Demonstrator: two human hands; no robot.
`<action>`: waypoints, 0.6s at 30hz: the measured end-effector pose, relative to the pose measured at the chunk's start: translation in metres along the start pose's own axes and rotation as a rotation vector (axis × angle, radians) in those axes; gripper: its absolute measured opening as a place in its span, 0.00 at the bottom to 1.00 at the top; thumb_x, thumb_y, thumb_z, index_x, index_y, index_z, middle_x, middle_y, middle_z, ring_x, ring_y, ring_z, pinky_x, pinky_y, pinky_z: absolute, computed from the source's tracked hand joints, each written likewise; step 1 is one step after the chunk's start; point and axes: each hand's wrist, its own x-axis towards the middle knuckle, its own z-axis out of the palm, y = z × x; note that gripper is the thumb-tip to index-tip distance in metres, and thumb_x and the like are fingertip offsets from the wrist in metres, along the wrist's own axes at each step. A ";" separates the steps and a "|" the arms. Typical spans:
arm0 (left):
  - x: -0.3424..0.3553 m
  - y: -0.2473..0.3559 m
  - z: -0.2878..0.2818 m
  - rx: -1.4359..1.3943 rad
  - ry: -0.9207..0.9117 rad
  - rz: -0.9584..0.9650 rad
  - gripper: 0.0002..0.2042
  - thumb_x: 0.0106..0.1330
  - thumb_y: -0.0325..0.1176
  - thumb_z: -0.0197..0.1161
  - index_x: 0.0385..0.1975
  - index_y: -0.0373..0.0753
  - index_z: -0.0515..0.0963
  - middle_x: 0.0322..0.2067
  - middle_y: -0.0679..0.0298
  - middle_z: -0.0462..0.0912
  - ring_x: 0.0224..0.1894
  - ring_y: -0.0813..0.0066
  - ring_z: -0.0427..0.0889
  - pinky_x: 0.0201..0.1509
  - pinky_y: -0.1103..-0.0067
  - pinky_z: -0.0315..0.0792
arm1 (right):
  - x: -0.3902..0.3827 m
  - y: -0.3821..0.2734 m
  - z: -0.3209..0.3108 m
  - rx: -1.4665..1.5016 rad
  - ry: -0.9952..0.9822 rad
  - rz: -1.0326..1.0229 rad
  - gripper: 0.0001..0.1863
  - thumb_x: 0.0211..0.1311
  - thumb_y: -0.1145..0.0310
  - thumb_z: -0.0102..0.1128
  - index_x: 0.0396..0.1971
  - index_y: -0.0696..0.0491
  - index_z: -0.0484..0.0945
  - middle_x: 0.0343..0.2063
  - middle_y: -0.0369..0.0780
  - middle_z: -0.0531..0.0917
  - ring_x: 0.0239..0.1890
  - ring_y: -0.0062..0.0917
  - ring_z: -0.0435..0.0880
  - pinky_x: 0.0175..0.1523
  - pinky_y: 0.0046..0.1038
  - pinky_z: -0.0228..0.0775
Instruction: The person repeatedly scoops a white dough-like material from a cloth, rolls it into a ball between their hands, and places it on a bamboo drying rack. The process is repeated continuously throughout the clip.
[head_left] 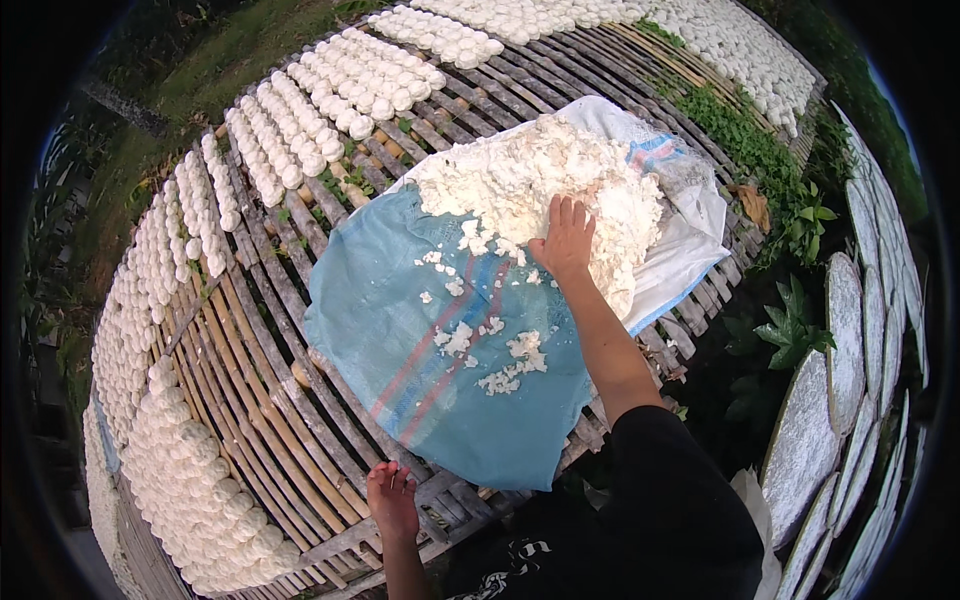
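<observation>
My right hand (568, 238) lies palm down on the near side of a heap of white crumbly mash (520, 165), its fingers stretched and thumb spread out. The heap rests on a white woven sack (700, 215) and the far end of a blue-green woven sheet (390, 270) with red and blue stripes. Loose crumbs and small clumps (515, 375) are scattered on the sheet between me and the heap. At the near edge of the slatted rack, my left hand (394, 505) hovers or rests with loosely curled fingers; nothing shows in it.
The bamboo-slat rack (250, 340) carries rows of round white lumps (365, 80) at the far side and more lumps (190, 480) at the left. Green weeds (750, 150) grow through its far right. White-coated oval panels (815, 430) lean at the right.
</observation>
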 end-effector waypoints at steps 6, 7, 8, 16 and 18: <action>-0.007 0.003 0.026 0.038 0.000 0.041 0.11 0.79 0.49 0.56 0.47 0.51 0.76 0.46 0.73 0.83 0.51 0.72 0.80 0.56 0.68 0.69 | -0.058 -0.028 -0.004 0.051 -0.352 -0.096 0.49 0.61 0.39 0.61 0.77 0.52 0.62 0.70 0.48 0.68 0.76 0.44 0.61 0.78 0.60 0.49; -0.009 0.004 0.029 0.013 -0.033 0.072 0.11 0.79 0.49 0.56 0.47 0.51 0.76 0.45 0.73 0.83 0.50 0.72 0.79 0.56 0.68 0.69 | -0.063 -0.030 -0.007 0.131 -0.439 -0.119 0.49 0.61 0.38 0.61 0.76 0.51 0.62 0.70 0.49 0.68 0.76 0.44 0.61 0.78 0.60 0.48; -0.012 0.004 0.032 0.028 0.016 0.057 0.11 0.79 0.49 0.55 0.47 0.51 0.76 0.45 0.73 0.83 0.50 0.72 0.79 0.56 0.68 0.69 | -0.064 -0.028 -0.010 0.117 -0.428 -0.085 0.50 0.61 0.36 0.62 0.77 0.51 0.61 0.71 0.51 0.67 0.77 0.47 0.59 0.78 0.61 0.47; -0.022 -0.002 0.021 -0.126 0.036 0.013 0.10 0.76 0.46 0.53 0.47 0.50 0.76 0.43 0.71 0.83 0.46 0.71 0.80 0.52 0.69 0.71 | -0.045 -0.036 0.011 0.374 -0.186 0.180 0.56 0.62 0.30 0.61 0.83 0.43 0.51 0.80 0.60 0.49 0.80 0.65 0.44 0.77 0.67 0.44; -0.025 -0.003 0.017 -0.101 0.079 -0.002 0.10 0.75 0.45 0.53 0.46 0.50 0.76 0.43 0.71 0.83 0.46 0.71 0.81 0.52 0.69 0.71 | -0.050 -0.047 0.024 0.239 -0.208 0.164 0.49 0.63 0.34 0.64 0.79 0.39 0.60 0.77 0.53 0.60 0.76 0.60 0.56 0.73 0.64 0.53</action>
